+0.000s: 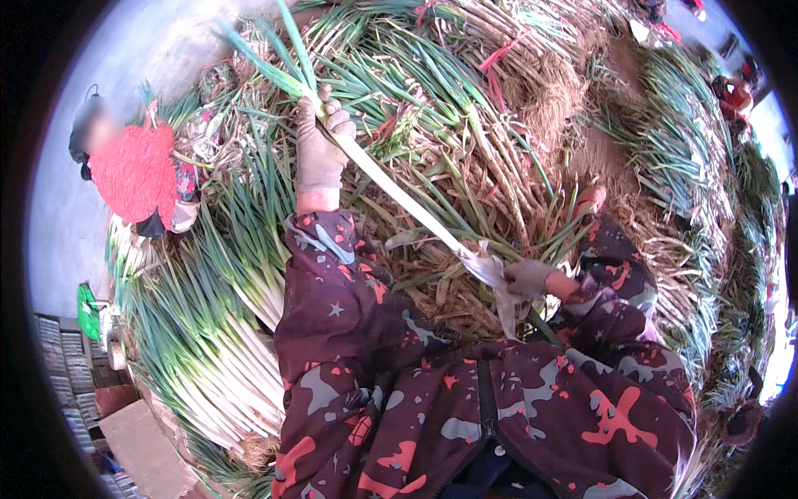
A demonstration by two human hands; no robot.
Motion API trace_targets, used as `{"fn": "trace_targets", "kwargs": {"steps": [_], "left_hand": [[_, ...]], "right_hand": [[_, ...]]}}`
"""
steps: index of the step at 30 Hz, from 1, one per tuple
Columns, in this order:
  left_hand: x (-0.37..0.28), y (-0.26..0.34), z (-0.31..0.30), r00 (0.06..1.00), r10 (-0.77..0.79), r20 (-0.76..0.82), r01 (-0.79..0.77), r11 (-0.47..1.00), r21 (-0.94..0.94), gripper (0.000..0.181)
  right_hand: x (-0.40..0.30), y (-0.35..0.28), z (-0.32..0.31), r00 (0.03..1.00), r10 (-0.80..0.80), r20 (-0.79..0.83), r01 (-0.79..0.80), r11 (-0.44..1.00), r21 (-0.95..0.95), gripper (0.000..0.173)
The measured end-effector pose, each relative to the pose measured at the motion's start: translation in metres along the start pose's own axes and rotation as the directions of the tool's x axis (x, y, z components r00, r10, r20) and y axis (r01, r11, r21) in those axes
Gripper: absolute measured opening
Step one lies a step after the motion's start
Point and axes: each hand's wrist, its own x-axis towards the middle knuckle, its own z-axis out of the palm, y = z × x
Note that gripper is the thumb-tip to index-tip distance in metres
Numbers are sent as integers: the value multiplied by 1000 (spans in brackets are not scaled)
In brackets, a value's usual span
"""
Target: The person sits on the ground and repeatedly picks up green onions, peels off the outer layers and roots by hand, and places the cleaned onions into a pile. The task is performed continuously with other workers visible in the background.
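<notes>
My gloved left hand [323, 145] is closed around a long green onion [399, 194], just below where its green leaves fan out. The white stalk slants down to the right across my front. At its lower end my gloved right hand [527, 279] grips a pale, loose outer sheath [489, 271]; this hand is a little blurred and the root end is hidden. Beneath the stalk lies a litter of brown peelings and dry leaves [436, 293]. Beyond it rests a pile of unpeeled green onions [492, 156] with dirty stalks.
Peeled green onions [212, 362] lie in a row at my left. Bundles tied with red ribbon [499, 55] are heaped ahead, and more onions [679, 143] lie at right. A person in a red top [134, 174] sits at far left, near a brown board [146, 446].
</notes>
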Motion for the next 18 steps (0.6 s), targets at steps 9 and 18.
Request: {"fn": "trace_targets", "kwargs": {"steps": [9, 18], "left_hand": [[2, -33, 4, 995, -98, -6, 97, 991, -92, 47], [-16, 1, 10, 935, 226, -273, -135, 939, 315, 39]], "right_hand": [[53, -150, -143, 651, -29, -759, 633, 572, 521, 36], [-6, -119, -55, 974, -6, -228, 212, 389, 897, 32]]}}
